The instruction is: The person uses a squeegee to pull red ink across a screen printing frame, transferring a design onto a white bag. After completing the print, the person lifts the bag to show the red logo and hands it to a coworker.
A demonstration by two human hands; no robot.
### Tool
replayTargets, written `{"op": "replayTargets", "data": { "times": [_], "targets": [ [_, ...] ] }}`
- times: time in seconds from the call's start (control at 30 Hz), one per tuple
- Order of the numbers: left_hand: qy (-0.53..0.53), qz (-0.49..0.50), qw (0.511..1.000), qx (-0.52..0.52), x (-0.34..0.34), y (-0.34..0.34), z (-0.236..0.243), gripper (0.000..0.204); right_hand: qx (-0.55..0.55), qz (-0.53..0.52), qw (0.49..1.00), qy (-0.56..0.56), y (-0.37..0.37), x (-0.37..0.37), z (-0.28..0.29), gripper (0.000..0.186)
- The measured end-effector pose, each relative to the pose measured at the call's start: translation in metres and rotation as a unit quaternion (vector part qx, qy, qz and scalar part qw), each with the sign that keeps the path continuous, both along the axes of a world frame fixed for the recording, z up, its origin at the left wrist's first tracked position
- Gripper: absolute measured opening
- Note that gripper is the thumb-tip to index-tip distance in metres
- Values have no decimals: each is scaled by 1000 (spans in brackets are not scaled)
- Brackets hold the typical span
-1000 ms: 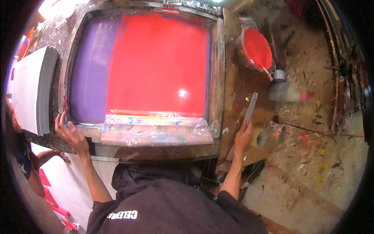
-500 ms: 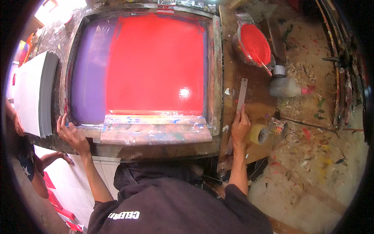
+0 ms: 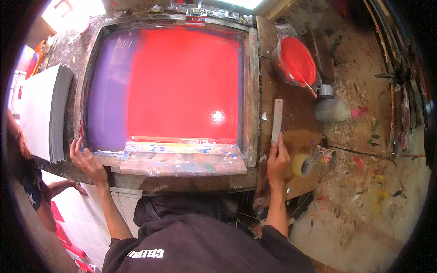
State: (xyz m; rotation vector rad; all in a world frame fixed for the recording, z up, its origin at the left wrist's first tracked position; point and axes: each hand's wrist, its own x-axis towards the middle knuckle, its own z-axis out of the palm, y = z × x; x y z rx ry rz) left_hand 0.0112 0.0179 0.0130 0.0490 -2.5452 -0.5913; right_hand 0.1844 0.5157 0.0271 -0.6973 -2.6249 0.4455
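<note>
My right hand (image 3: 277,159) is closed, thumb against fingers, on a flat, pale, ruler-like strip (image 3: 277,118). The strip lies over the brown wooden board (image 3: 298,136), just right of the screen-printing frame (image 3: 253,91), and its far end has a hole. My left hand (image 3: 88,164) is at the frame's near-left corner, fingers parted and slightly bent; I can't tell whether they clasp the wood or only rest on it.

Inside the frame, red ink (image 3: 186,82) covers the middle and right of the mesh, with a purple band (image 3: 107,91) bare on the left. The wooden squeegee (image 3: 182,164) lies across the near rail, and neither of my hands is on it. I'd judge this a pause between strokes, with the frame being steadied; any pull of the squeegee would call for a freed right hand and an even grip along its handle.

The bowl (image 3: 278,67) of red ink stands beyond the strip, to its right. My black shirt (image 3: 200,236) carries bold white lettering (image 3: 151,253). The tape roll (image 3: 296,164), near my right hand, shows no label I can make out.
</note>
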Motion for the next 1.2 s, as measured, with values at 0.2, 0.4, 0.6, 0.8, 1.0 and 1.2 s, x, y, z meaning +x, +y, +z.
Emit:
{"op": "replayTargets", "data": {
  "times": [0.2, 0.4, 0.6, 0.8, 1.0, 1.2],
  "targets": [
    [-1, 0, 1000, 20, 4, -5, -3, 43, -18, 0, 998, -55, -10, 0, 2, 37],
    [-8, 4, 1000, 4, 2, 0, -2, 43, -35, 46, 998, 0, -14, -13, 6, 44],
    [-3, -1, 1000, 26, 2, -2, -3, 45, -45, -20, 992, -115, -16, -39, 16, 43],
    [-11, -3, 1000, 12, 1, -5, -4, 44, -37, 55, 998, 10, 6, -76, 4, 44],
    [-7, 4, 1000, 0, -1, 0, -2, 44, -38, 50, 997, -42, 17, -90, -6, 41],
    [5, -8, 1000, 5, -1, -4, -3, 47, -6, 16, 996, -91, 12, -96, 1, 41]
  ]
}}
